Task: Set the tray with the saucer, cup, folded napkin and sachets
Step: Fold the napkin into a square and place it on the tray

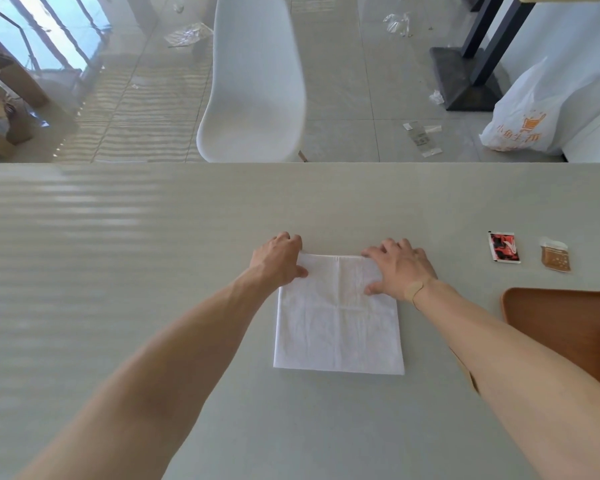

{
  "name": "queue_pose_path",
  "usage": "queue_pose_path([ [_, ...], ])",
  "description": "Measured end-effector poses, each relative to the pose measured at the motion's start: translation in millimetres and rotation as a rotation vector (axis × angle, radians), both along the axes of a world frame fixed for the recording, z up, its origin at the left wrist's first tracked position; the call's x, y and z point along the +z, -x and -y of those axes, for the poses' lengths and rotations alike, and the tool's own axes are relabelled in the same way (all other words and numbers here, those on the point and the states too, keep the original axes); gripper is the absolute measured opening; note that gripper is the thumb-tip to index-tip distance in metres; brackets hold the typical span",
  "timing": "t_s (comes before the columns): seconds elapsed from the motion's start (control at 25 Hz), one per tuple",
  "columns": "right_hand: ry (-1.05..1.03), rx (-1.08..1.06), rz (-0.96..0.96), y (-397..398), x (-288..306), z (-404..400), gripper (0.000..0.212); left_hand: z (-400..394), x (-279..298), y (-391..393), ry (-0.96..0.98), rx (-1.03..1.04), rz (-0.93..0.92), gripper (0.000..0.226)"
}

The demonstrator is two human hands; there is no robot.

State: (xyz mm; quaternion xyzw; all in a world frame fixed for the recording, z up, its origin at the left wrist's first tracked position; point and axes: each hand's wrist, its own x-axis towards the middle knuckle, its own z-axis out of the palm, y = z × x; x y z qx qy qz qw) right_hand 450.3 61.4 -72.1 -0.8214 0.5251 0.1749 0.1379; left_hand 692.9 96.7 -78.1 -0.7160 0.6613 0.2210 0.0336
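Observation:
A white napkin (338, 327) lies flat on the grey table (153, 289), showing crease lines. My left hand (279, 259) pinches its far left corner and my right hand (400, 268) grips its far right corner. A red sachet (503, 247) and a brown sachet (555, 255) lie on the table to the right. The wooden tray (565, 327) sits at the right edge, partly cut off by the frame and by my right arm. No cup or saucer is in view.
A white chair (253, 88) stands just beyond the table's far edge. On the floor behind it are plastic scraps, a white shopping bag (527, 116) and a black table base (465, 81).

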Motion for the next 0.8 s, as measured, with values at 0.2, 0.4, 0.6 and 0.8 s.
queue_pose_path([
  [0.2, -0.002, -0.053, 0.047, 2, 1, 1, 0.069, -16, 4, -7, 0.206, -0.091, -0.131, 0.02],
  [0.4, 0.118, -0.051, 0.197, 9, 3, -15, 0.028, -41, 15, -16, 0.317, -0.101, -0.241, 0.016],
  [0.6, 0.219, -0.14, 0.455, 22, 21, -44, 0.011, -67, 28, -20, 0.4, -0.103, -0.26, 0.006],
  [0.8, 0.257, -0.124, 0.524, 35, 41, -80, 0.016, -99, 42, -24, 0.487, -0.131, -0.269, 0.006],
])
